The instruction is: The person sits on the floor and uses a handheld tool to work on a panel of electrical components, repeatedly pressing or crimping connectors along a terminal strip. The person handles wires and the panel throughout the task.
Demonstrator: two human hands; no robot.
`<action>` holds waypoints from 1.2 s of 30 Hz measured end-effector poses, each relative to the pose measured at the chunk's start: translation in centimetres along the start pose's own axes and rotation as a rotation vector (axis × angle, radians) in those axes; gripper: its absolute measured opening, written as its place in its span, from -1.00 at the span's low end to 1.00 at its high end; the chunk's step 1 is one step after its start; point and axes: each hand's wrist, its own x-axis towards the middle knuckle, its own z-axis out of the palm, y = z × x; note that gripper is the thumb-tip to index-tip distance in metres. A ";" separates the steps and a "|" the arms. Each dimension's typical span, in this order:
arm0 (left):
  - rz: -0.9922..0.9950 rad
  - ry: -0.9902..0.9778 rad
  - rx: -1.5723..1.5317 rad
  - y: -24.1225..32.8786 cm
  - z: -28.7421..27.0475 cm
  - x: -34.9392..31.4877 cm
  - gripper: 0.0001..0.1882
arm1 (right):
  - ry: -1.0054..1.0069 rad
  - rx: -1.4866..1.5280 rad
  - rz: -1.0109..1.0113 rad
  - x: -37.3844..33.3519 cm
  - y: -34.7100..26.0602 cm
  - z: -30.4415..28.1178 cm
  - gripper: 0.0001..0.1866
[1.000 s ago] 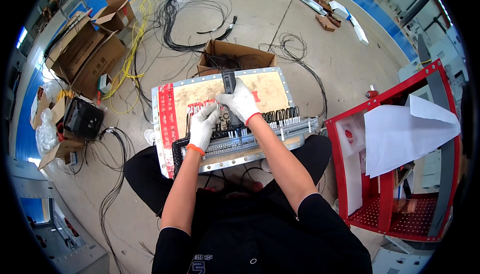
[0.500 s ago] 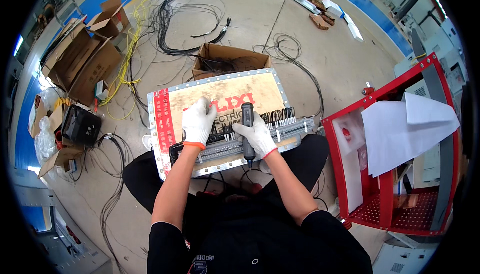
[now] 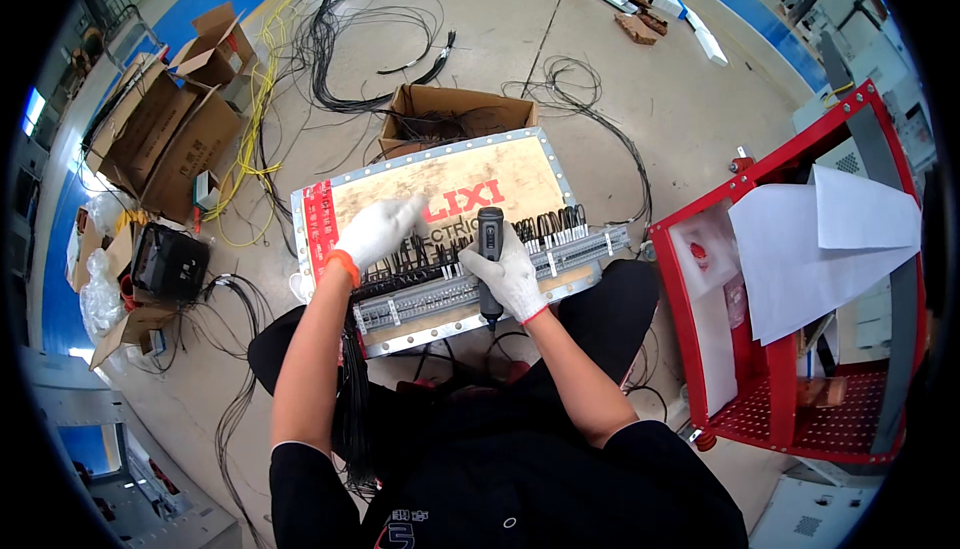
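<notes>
A dark power screwdriver (image 3: 490, 232) stands upright in my right hand (image 3: 516, 274), its tip end pointing back toward me. My left hand (image 3: 378, 231), in a white glove with an orange cuff, hovers over the board with its fingers drawn together. Whatever they pinch, if anything, is hidden. Across my lap lies a wooden board (image 3: 400, 181) with a riveted metal edge and red tape. A long grey terminal block strip (image 3: 425, 301) rests on it, with a row of short black wires (image 3: 560, 225) along its far side. A black wire bundle (image 3: 355, 399) hangs beside my left forearm.
Just beyond the board is an open cardboard box (image 3: 460, 109) with dark wires inside. Loose black cables (image 3: 335, 89) and yellow cables (image 3: 250, 139) trail over the floor. A red metal cart (image 3: 690, 339) with papers (image 3: 800, 259) stands on the right. Cartons (image 3: 190, 149) and a black case (image 3: 170, 261) are on the left.
My left hand has shifted left and turned, its fingers now pointing right. The black wire bundle has come into sight beside my left forearm. My right hand keeps hold of the screwdriver.
</notes>
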 end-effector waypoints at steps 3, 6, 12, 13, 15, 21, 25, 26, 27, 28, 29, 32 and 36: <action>-0.300 -0.288 -0.369 0.7 -2.0 -0.6 -0.48 | 0.009 -0.043 -0.005 -0.1 -0.2 -0.2 -0.53; -0.253 -0.433 -0.371 -0.6 -2.3 -1.7 -0.71 | -0.001 0.025 -0.014 -0.3 -0.8 0.0 -0.54; -0.406 -0.366 -0.264 -1.4 -1.9 -3.8 -0.73 | 0.002 -0.007 -0.032 -0.5 -1.1 -0.3 -0.55; -0.414 -0.364 -0.275 -2.0 -1.2 -4.2 -0.75 | 0.014 -0.030 -0.048 -0.6 -1.3 -0.3 -0.55; -0.430 -0.360 -0.296 -2.7 -0.3 -4.8 -0.80 | 0.008 -0.027 -0.050 -0.6 -1.4 -0.2 -0.52; -0.348 -0.300 -0.370 -2.6 1.9 -5.0 -0.88 | 0.005 -0.040 -0.054 -0.6 -1.2 -0.1 -0.49; -0.111 -0.108 0.593 0.3 3.1 -5.2 -0.69 | 0.009 -0.060 -0.055 -0.4 -0.5 -0.4 -0.49; -0.112 -0.207 0.716 1.5 2.6 -4.9 -0.63 | 0.005 -0.077 -0.058 -0.3 -0.4 -0.4 -0.48; -0.109 -0.307 0.840 2.7 2.0 -4.3 -0.56 | 0.003 -0.085 -0.042 -0.4 -0.4 -0.6 -0.47; -0.135 -0.388 0.846 4.0 0.8 -3.3 -0.49 | -0.005 -0.089 -0.033 -0.3 -0.7 -0.7 -0.46; -0.088 -0.450 0.774 2.2 0.0 -1.8 -0.45 | -0.018 -0.091 -0.026 -0.3 -1.0 -0.5 -0.45; -0.255 -0.629 0.255 -1.3 -1.9 1.5 -0.42 | -0.028 -0.067 -0.030 -0.4 -0.9 -0.1 -0.43; 0.002 -0.712 0.350 -3.7 -0.9 1.3 -0.53 | -0.005 -0.106 -0.054 -0.5 -1.1 -0.5 -0.44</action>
